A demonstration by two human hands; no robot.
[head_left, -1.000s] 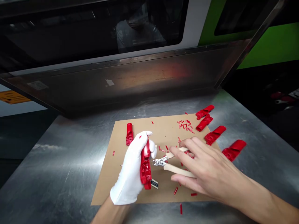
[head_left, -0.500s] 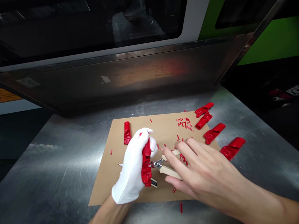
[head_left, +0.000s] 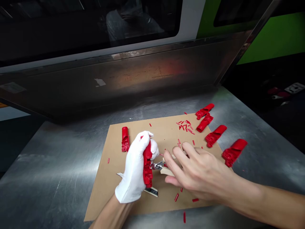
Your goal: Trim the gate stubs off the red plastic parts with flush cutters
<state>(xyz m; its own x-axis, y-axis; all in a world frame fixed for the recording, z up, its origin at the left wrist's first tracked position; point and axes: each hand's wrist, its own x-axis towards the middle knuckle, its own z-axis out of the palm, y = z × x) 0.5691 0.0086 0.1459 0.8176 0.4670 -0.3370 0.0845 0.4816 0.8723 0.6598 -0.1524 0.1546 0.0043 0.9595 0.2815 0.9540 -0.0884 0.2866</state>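
Note:
In a white glove, my left hand (head_left: pixel 135 165) is closed around a red plastic part (head_left: pixel 147 168), held upright over the cardboard. My bare right hand (head_left: pixel 195 168) grips a pair of side cutters (head_left: pixel 166 171) by their cream handles. The cutters' metal jaws meet the right side of the red part; the very tips are hard to make out. Beneath my left hand lies a craft knife (head_left: pixel 151 191), its blade end showing on the left and its dark and cream handle on the right, the middle hidden.
A cardboard sheet (head_left: pixel 100 194) covers part of the metal table (head_left: pixel 59 178). Small red offcuts (head_left: pixel 184 125) are scattered on it. One similar red part (head_left: pixel 125 139) lies at the left, several more (head_left: pixel 234 152) along the right edge. A metal panel (head_left: pixel 128 82) rises behind.
The view has shifted slightly. The cutters' handles are squeezed closer together in my right hand, with the jaws still at the red part. My left hand keeps its hold.

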